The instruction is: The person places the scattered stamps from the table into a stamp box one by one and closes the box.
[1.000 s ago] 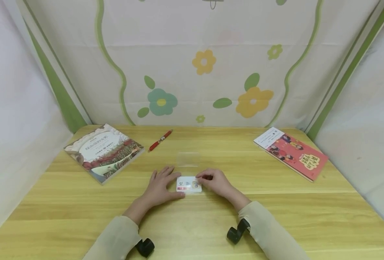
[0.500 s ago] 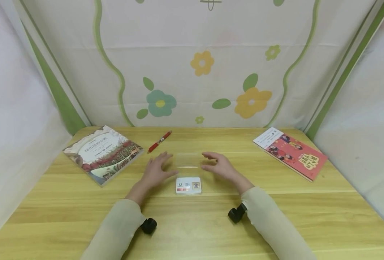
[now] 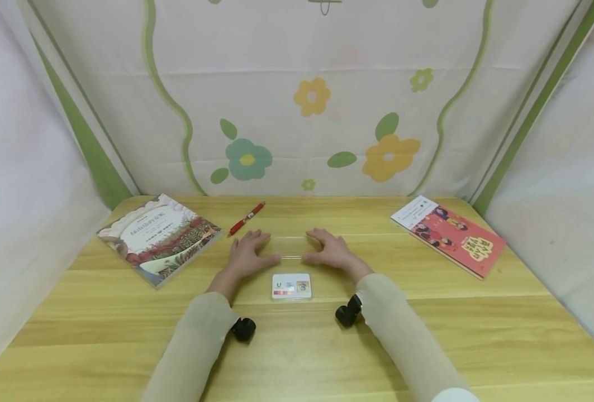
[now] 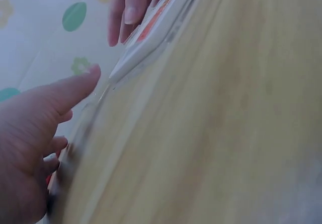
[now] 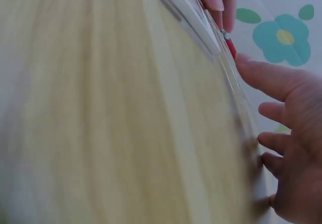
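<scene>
A clear, flat rectangular plastic piece (image 3: 290,247) lies on the table between my two hands. To its left is my left hand (image 3: 247,255), thumb and fingers spread by its near and far left corners. My right hand (image 3: 332,249) is placed likewise at its right end. Whether the fingertips touch the plastic cannot be told. Just nearer to me sits a small white card-like item (image 3: 291,286) with a printed label, in a shallow clear tray; neither hand holds it. The left wrist view shows its white edge (image 4: 146,45) beyond my left thumb.
A red pen (image 3: 246,219) lies behind my left hand. An illustrated book (image 3: 161,237) is at the left of the wooden table (image 3: 297,357), and a red book (image 3: 450,235) at the right. A flowered curtain (image 3: 286,100) hangs behind the table.
Both hands have left the white item and moved farther forward, to the two ends of the clear plastic piece. The right fingers, pinched together at the white item's corner before, are now apart.
</scene>
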`<state>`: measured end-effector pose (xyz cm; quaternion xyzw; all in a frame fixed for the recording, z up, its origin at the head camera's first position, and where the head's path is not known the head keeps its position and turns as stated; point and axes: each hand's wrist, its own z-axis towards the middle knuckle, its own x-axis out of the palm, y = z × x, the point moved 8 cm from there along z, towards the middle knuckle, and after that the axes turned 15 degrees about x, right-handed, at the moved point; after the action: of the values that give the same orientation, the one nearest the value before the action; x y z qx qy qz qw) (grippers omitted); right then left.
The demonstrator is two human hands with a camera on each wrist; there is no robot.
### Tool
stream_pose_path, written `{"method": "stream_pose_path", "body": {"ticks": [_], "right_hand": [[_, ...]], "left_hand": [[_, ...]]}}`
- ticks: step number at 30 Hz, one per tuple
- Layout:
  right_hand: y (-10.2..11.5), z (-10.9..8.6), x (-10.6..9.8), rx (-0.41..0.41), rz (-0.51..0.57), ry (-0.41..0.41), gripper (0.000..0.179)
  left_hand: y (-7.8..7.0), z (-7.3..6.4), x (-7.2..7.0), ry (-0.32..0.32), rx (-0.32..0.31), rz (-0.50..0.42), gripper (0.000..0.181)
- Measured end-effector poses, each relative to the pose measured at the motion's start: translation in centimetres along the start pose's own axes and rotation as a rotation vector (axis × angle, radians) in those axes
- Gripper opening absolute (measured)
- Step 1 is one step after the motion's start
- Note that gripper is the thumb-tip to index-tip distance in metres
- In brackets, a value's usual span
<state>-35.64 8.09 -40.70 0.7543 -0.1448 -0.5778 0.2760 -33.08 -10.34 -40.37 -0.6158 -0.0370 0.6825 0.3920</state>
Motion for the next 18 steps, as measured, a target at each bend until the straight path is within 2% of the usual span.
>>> {"method": "stream_pose_path", "body": {"ticks": [5,10,18], "right_hand": [[0.04,0.18,0.35,0.003,-0.091,-0.037,0.076],[0.24,0.21,0.48,0.011,-0.141,-0.092,0.071],[0.35,-0.12,0.28,0.018,-0.08,-0.101,0.068]], "left_hand": [[0.13,0.2,0.42,0.034,0.006,0.113,0.073],[0.43,0.18,0.73,0.043,-0.001,0.144,0.07],[0.43,0.18,0.9,0.032,0.003,0.131,0.067]]}}
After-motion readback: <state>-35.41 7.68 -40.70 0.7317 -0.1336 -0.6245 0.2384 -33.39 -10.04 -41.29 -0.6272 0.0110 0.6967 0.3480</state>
